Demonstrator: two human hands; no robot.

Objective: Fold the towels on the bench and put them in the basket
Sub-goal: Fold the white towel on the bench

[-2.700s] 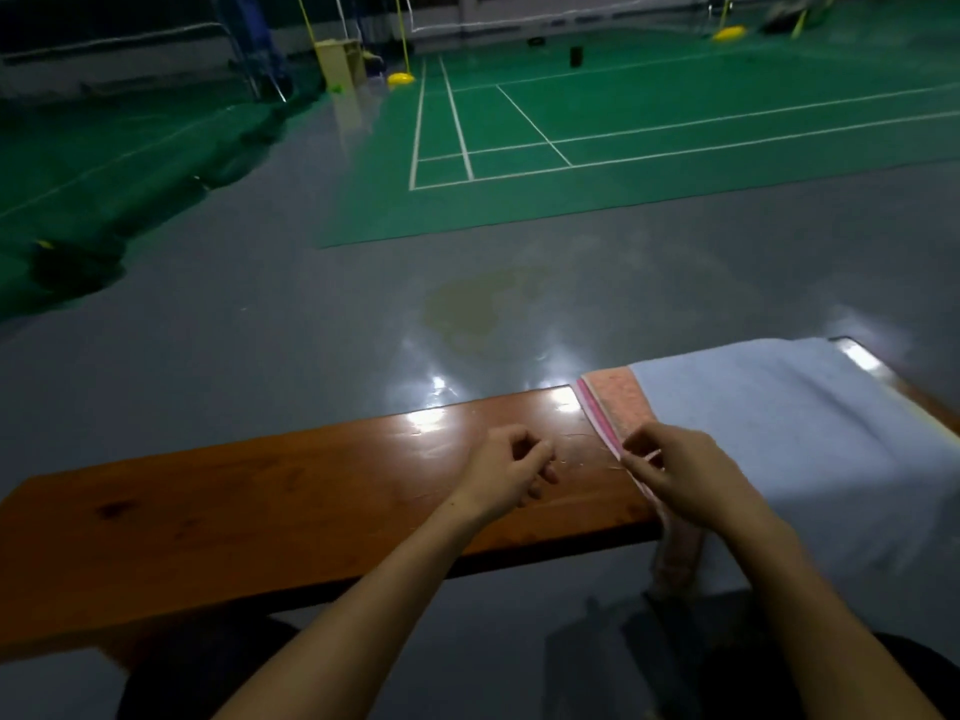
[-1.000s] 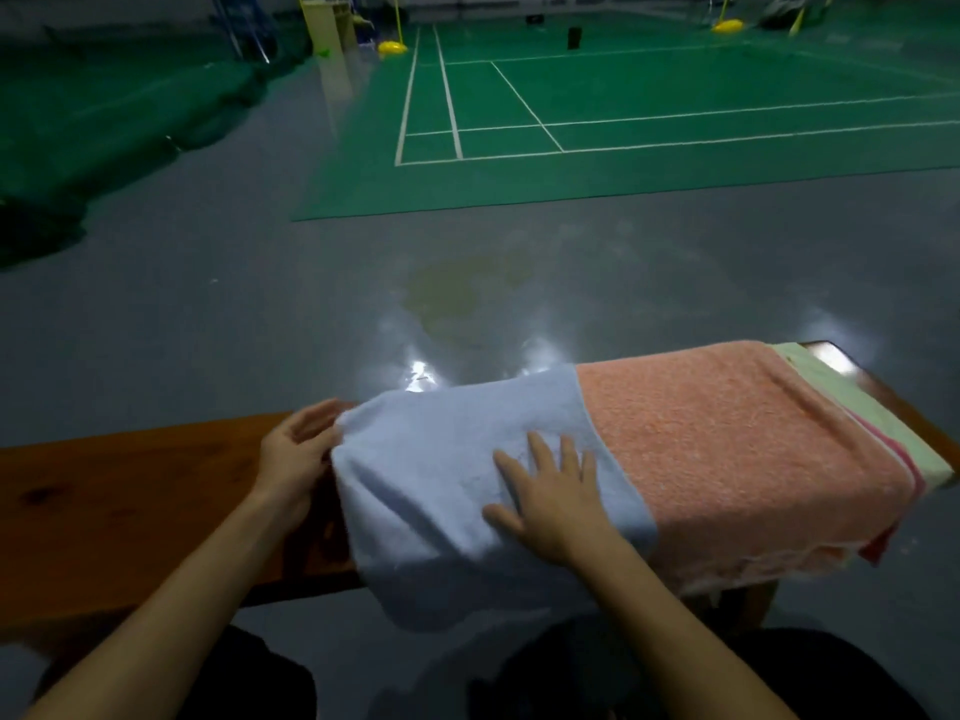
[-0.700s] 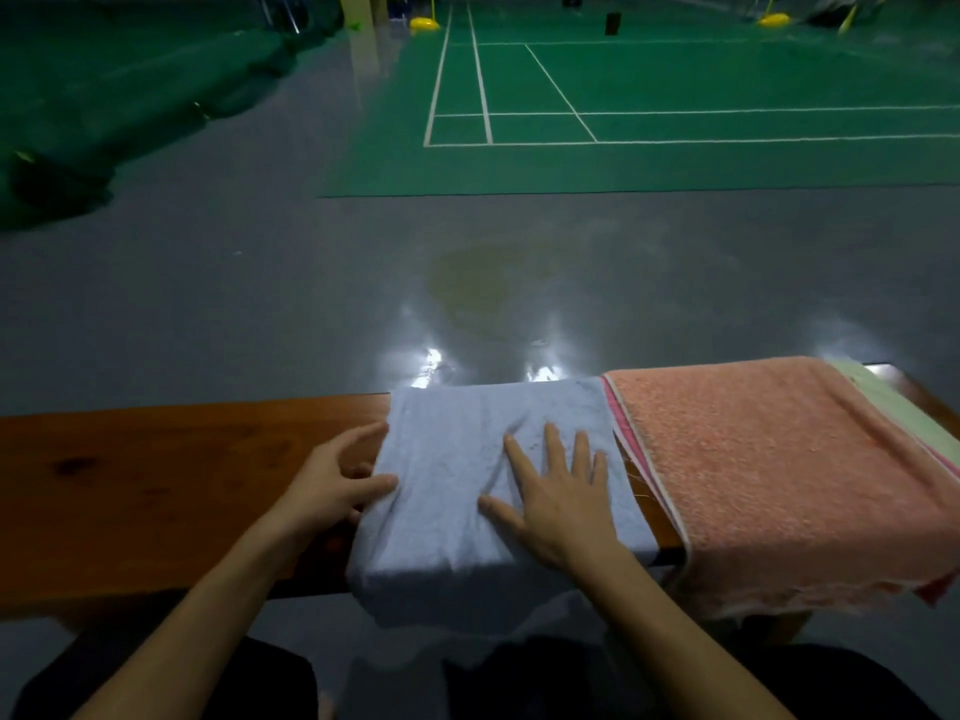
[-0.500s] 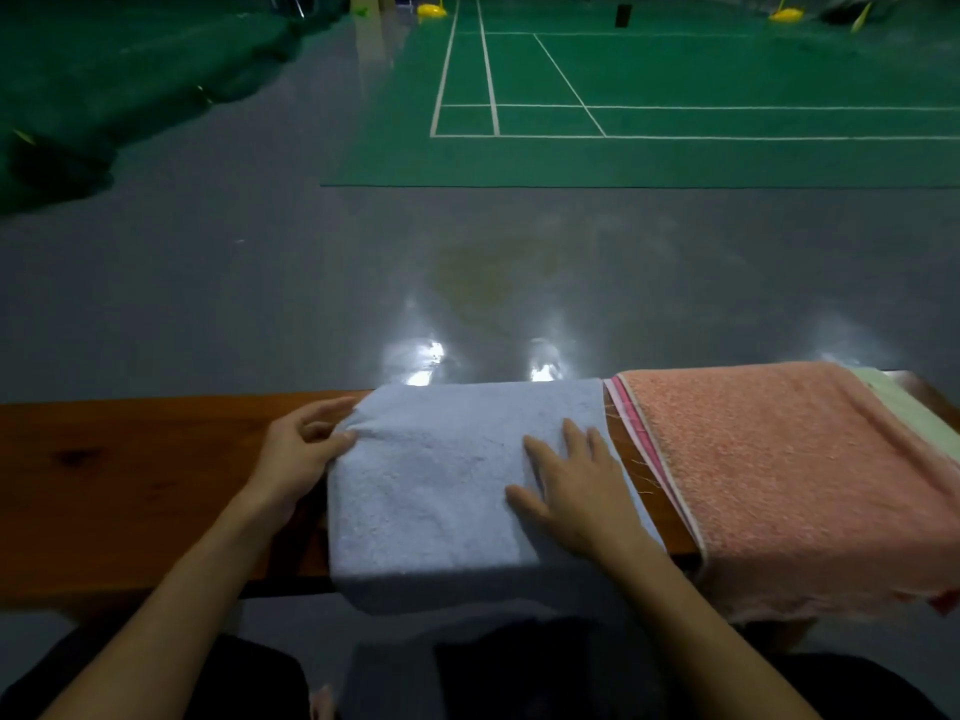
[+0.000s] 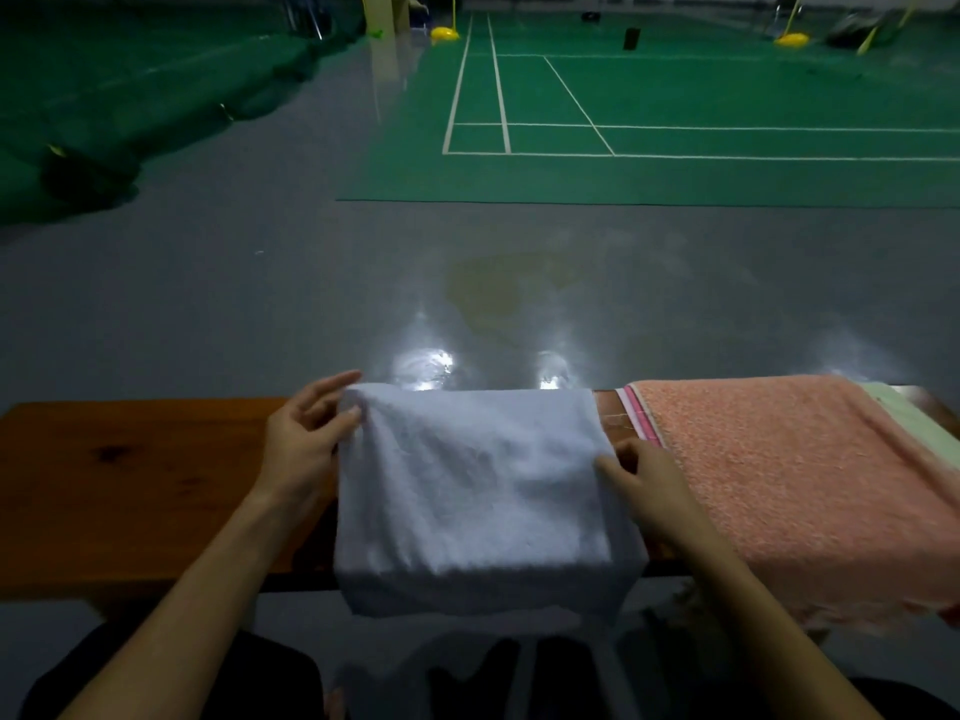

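A glossy grey floor (image 5: 218, 283) stretches out ahead, with two bright light reflections (image 5: 431, 363) and a yellowish stain (image 5: 498, 288) on it. Farther off lies a green court (image 5: 675, 106) marked with white lines (image 5: 501, 101). Two yellow bases (image 5: 445, 33) stand at its far edge, one at the left and one at the right, and a small dark object (image 5: 631, 39) stands between them. Dark green netting (image 5: 130, 116) lies heaped along the left side.
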